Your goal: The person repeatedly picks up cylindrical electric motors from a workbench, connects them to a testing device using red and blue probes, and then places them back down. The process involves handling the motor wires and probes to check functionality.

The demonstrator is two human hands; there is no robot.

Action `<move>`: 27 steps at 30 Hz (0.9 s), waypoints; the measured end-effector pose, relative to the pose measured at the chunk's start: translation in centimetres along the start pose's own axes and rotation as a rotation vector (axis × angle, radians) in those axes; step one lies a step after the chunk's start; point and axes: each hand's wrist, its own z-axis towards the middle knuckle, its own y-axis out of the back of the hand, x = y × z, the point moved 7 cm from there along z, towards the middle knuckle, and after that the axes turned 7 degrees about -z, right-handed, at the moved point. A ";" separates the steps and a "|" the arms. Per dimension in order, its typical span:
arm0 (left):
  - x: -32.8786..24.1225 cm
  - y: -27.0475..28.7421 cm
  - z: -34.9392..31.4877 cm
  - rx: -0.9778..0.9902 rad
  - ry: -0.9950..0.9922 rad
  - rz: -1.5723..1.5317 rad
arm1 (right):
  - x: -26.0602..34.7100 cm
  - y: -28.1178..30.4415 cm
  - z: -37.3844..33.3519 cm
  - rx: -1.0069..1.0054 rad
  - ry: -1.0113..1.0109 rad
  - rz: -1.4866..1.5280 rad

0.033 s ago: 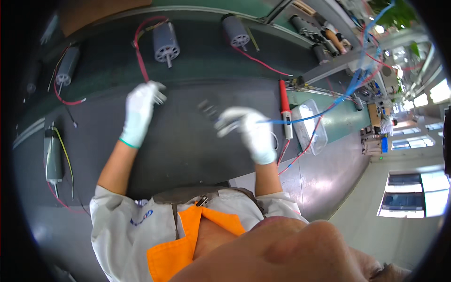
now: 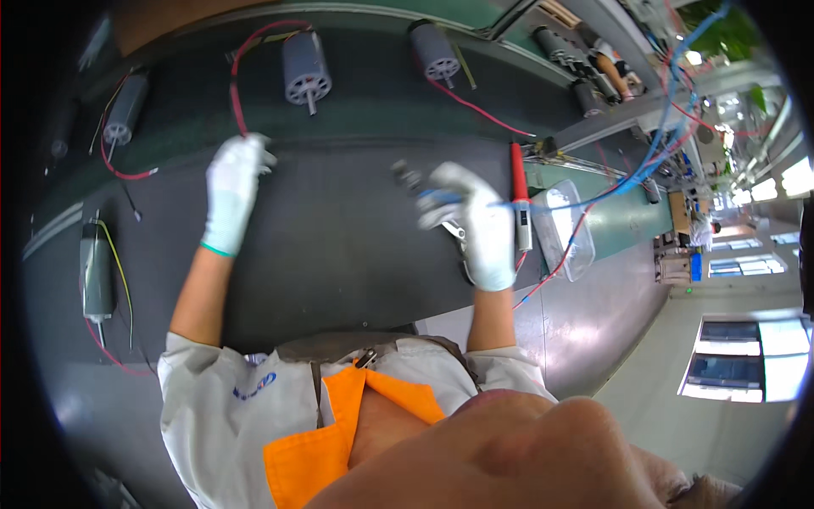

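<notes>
A wide, dark, flat-topped counter point(image 2: 314, 271) fills most of the view, with a clear plastic box point(image 2: 583, 265) near its right edge. Beyond the hands lies a grey cylindrical motor point(image 2: 306, 64) with a bare metal shaft; similar grey motors point(image 2: 127, 106) rest around it. The left hand point(image 2: 233, 182), in a white knit glove, is at the near side of this motor, its grip pinching the end of the motor's long red lead point(image 2: 236, 93). The white-gloved right hand point(image 2: 487, 233) has its grip curled around a dark, metallic-tipped tool point(image 2: 407, 174), too blurred to identify. A thin blue hose point(image 2: 555, 206) runs to that hand. Just beside it lies a red-and-white, rod-shaped tool point(image 2: 520, 191).

The step in hand appears to be holding the lead and readying the dark tool; the next move seems to call for a steady lead and a slack hose.
</notes>
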 end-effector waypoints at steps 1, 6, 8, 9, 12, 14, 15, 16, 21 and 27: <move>-1.9 3.6 0.4 -0.044 -0.125 0.471 | -0.1 2.8 0.1 -0.095 -0.098 -0.225; -6.8 5.3 -3.5 -0.179 -0.588 1.062 | -4.4 5.7 2.2 0.089 -0.386 -0.886; -8.2 -0.1 -4.7 0.090 -0.693 0.837 | -3.9 4.9 5.7 0.029 0.055 -1.123; -8.4 -2.5 -5.2 0.215 -0.700 0.766 | -2.4 3.6 8.8 -0.047 0.276 -1.238; -7.3 -9.4 -4.9 0.434 -0.668 0.534 | -3.6 4.6 19.0 -0.185 0.528 -1.760; -6.1 -12.9 -3.3 0.532 -0.582 0.372 | -7.0 5.9 25.9 -0.072 0.163 -1.996; -5.2 -14.8 -2.6 0.536 -0.534 0.310 | -9.4 8.0 28.4 -0.012 0.094 -1.901; -3.9 -16.0 -1.8 0.538 -0.485 0.254 | -11.6 10.2 29.9 0.048 0.029 -1.800; -0.1 -16.7 0.8 0.467 -0.417 0.111 | -14.4 17.4 32.2 -0.115 -0.019 -0.998; 0.6 -17.0 1.7 0.435 -0.268 0.040 | -16.9 14.0 27.0 -0.291 -0.350 0.035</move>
